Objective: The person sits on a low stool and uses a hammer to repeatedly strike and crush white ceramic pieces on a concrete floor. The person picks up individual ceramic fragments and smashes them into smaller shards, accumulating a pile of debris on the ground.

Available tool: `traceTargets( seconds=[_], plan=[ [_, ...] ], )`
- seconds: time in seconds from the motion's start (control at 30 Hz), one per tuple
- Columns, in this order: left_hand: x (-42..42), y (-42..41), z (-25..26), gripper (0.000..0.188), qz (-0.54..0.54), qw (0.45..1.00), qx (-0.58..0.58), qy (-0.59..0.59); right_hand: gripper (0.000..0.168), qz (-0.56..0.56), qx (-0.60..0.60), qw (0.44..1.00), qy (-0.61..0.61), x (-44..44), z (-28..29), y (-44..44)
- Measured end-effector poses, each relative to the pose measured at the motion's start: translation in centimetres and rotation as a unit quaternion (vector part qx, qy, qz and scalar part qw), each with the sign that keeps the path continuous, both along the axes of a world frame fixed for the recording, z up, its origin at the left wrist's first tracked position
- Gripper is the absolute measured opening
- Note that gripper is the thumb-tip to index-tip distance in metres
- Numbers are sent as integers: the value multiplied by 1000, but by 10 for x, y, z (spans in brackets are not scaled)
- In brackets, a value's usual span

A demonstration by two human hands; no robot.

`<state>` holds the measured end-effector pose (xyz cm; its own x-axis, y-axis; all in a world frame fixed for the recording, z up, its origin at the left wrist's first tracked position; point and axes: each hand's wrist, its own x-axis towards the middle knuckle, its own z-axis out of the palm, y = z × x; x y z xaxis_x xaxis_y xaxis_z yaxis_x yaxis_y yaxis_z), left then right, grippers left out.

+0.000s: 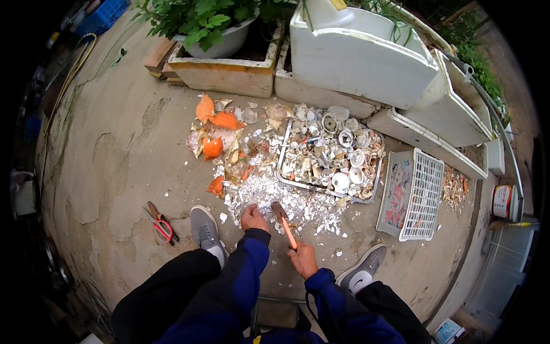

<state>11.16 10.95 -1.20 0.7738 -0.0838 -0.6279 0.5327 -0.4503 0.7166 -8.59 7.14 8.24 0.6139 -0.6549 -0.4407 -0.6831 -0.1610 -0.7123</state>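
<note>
My right hand [304, 259] is closed around the orange handle of a hammer [287, 228], its metal head over a heap of crushed white shell pieces [262, 189]. Just left of the hammer, my left hand [254, 218] is at the near edge of the heap with its fingers bent; whether it pinches a fragment cannot be told. Beyond, a shallow rectangular tray [281, 165] is piled with shells and broken bits. Orange peel-like pieces [226, 121] and larger shells [278, 112] are at the heap's far left.
Scissors with red handles [162, 232] and another hand tool [155, 211] lie on the concrete at left. A white plastic basket [423, 195] stands right of the tray. Foam planter boxes [361, 64] and a potted plant [223, 41] line the far side. My shoes [204, 228] flank the heap.
</note>
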Motion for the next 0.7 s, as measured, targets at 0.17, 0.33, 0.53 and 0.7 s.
traceTargets(
  seconds=[0.17, 0.33, 0.53, 0.7],
  plan=[
    [37, -53, 6, 34, -136, 986, -79, 48, 26, -172, 57, 983, 14, -45, 4, 13],
    [55, -102, 3, 33, -79, 953, -149, 252, 14, -307, 68, 949, -33, -73, -13, 1],
    [49, -131, 18, 29, -24, 960, -91, 265, 14, -452, 167, 874, -64, -100, -22, -23],
    [48, -126, -2, 18, -80, 984, -38, 156, 12, -518, 211, 825, -85, -100, -3, -34]
  ],
)
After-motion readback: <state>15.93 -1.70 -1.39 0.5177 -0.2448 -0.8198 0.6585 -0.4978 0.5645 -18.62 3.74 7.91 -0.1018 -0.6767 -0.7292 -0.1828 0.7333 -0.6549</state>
